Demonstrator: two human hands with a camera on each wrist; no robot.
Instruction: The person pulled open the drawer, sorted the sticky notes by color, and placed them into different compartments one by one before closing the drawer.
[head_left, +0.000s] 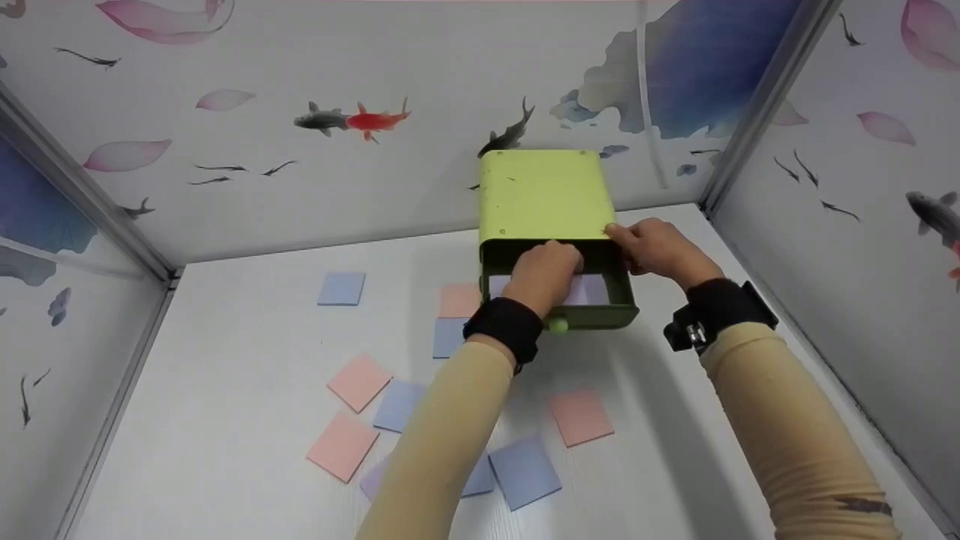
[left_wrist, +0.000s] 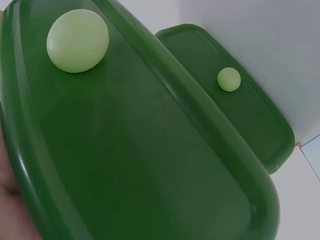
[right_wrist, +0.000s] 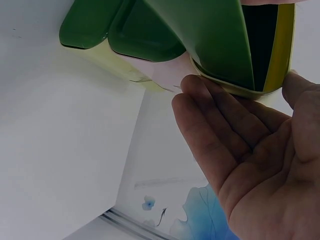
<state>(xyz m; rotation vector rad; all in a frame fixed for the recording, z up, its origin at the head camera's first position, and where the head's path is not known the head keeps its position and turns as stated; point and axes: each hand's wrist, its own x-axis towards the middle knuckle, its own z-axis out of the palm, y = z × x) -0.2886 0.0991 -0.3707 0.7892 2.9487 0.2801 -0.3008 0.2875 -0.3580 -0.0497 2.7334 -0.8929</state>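
A small yellow-green drawer cabinet [head_left: 547,195] stands at the back of the table. Its green top drawer [head_left: 600,319], with a round pale knob [head_left: 557,325], is pulled out and has light purple squares [head_left: 589,290] inside. Into this drawer reaches my left hand [head_left: 544,277]; its fingertips are hidden, so whether they pinch anything does not show. On the cabinet's right side rests my right hand [head_left: 660,247], thumb at the top front edge. In the right wrist view its fingers [right_wrist: 210,135] lie fairly straight against the side wall.
Pink squares [head_left: 360,383] and blue squares [head_left: 525,472] lie scattered over the white table [head_left: 225,390]. A lower green drawer [left_wrist: 250,120] with its own knob shows in the left wrist view. Panels printed with fish and petals [head_left: 420,180] enclose the table.
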